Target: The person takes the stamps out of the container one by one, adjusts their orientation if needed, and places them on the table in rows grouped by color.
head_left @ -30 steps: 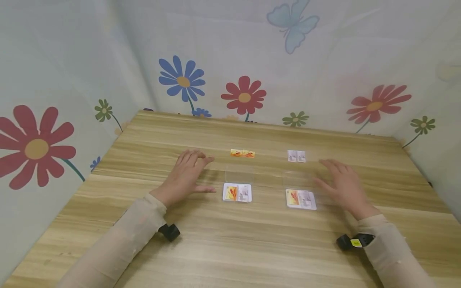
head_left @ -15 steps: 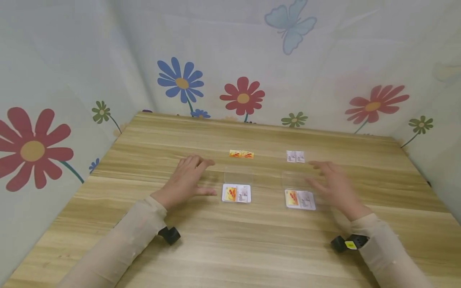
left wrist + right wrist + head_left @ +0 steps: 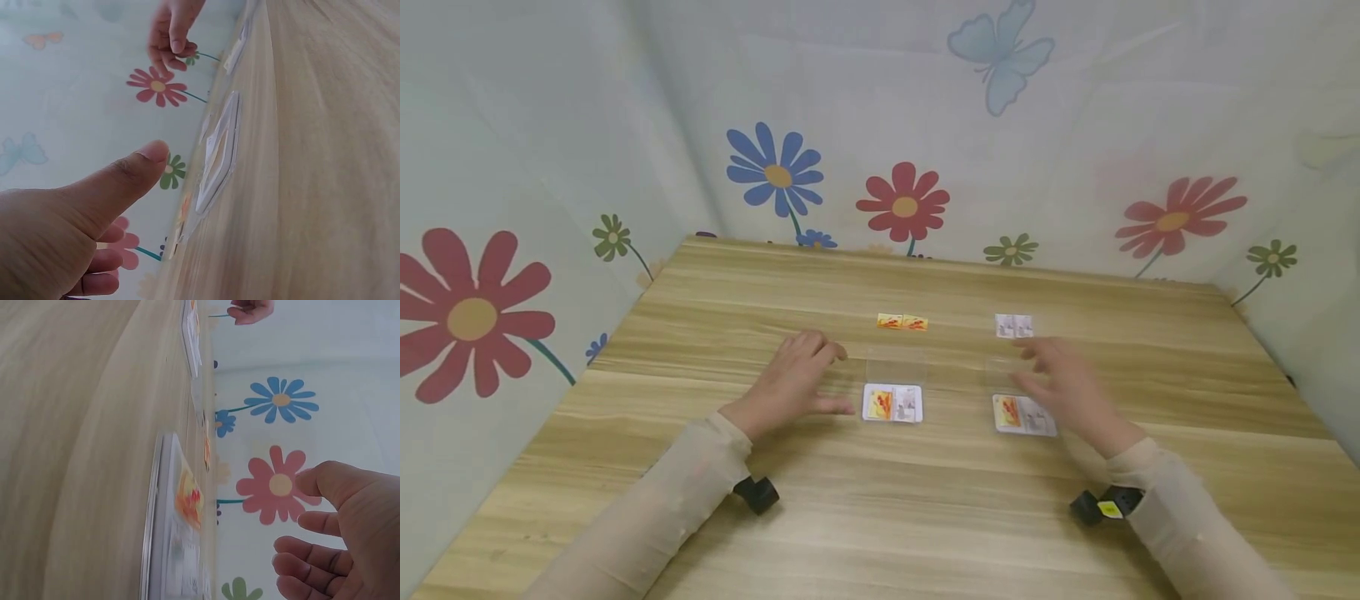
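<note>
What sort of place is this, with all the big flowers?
Probably a small curtained-off corner for tabletop activities: white cloth printed with flowers and a butterfly hangs around a wooden table, and little picture cards lie on top.

The tabletop [image 3: 880, 533] is yellowish tan, streaked lengthwise with wood grain. One pair of little cards [image 3: 891, 322] is yellow and orange with dabs of red; the other pair [image 3: 1004, 326] is pale lilac-grey. The left white tile [image 3: 892, 403] has a picture split in two, yellow-orange and greyish — and the right white tile [image 3: 1009, 413] matches it. The whitish cloth [image 3: 842, 75] is printed with red, blue and green flowers [image 3: 905, 206], plus a pale blue butterfly [image 3: 1002, 56]. The sleeves [image 3: 655, 500] are beige, the wrist cameras [image 3: 762, 496] black — with a bright yellow label [image 3: 1110, 509] on the right one.
</note>
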A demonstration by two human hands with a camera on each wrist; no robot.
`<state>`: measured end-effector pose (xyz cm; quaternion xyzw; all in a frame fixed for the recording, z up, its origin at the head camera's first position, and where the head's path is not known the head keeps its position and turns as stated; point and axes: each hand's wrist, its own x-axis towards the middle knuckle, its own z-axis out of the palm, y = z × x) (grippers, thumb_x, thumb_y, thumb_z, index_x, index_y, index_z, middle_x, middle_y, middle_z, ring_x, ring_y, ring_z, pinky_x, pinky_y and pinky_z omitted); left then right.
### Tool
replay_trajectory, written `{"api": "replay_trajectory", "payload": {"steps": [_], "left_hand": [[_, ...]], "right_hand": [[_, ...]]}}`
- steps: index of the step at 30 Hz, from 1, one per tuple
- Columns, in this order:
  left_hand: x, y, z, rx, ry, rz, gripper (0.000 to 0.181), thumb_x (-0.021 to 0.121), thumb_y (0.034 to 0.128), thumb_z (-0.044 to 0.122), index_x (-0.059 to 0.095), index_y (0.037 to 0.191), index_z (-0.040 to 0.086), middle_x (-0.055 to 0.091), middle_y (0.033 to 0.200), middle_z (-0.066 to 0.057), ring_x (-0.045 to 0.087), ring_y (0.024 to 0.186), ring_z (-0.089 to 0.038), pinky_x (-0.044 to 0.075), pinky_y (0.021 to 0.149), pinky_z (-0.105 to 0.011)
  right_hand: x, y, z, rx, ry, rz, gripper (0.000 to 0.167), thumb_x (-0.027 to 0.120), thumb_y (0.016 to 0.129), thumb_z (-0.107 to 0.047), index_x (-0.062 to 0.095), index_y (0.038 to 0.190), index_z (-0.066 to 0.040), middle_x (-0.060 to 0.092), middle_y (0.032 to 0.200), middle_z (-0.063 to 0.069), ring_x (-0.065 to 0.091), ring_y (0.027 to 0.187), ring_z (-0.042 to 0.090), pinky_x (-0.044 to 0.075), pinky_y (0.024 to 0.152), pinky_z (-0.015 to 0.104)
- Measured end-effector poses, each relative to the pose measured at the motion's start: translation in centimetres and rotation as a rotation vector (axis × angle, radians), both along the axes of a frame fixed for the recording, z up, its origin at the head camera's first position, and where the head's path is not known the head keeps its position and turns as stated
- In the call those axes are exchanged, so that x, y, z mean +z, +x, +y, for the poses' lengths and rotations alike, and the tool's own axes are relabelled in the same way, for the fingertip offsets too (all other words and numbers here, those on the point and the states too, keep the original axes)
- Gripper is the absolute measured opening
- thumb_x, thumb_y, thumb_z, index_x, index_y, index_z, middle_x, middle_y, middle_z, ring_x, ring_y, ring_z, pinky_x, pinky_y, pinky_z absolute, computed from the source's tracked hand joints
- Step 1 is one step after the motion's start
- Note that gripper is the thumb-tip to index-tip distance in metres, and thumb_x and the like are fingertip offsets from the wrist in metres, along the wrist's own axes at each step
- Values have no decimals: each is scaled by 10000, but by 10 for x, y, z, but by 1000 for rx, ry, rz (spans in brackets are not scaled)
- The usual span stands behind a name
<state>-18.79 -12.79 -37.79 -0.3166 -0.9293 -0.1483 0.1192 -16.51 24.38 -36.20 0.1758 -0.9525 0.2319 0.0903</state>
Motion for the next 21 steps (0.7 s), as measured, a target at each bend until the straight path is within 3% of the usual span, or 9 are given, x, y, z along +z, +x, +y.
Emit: {"api": "replay_trajectory", "payload": {"steps": [10, 21], "left_hand": [[-8, -2, 3, -13, -40, -9, 681, 814, 636, 546, 618, 1086, 74, 557, 932, -34, 503, 865, -200, 427, 797, -368], [-12, -2, 10, -28, -91, -51, 716, 778, 653, 589, 618, 1115, 67, 560, 941, -26, 505, 886, -191, 429, 814, -364]], "right_hand": [[-4, -4, -22, 70, -37, -50, 394, 659, 896, -161, 561, 1244, -3, 637, 1061, 165, 596, 887, 254, 499, 753, 402], [-7, -7, -45, 158, -67, -32, 341, 679, 857, -96, 608, 1163, 36, 635, 955, 141, 582, 780, 202, 506, 688, 337]]}}
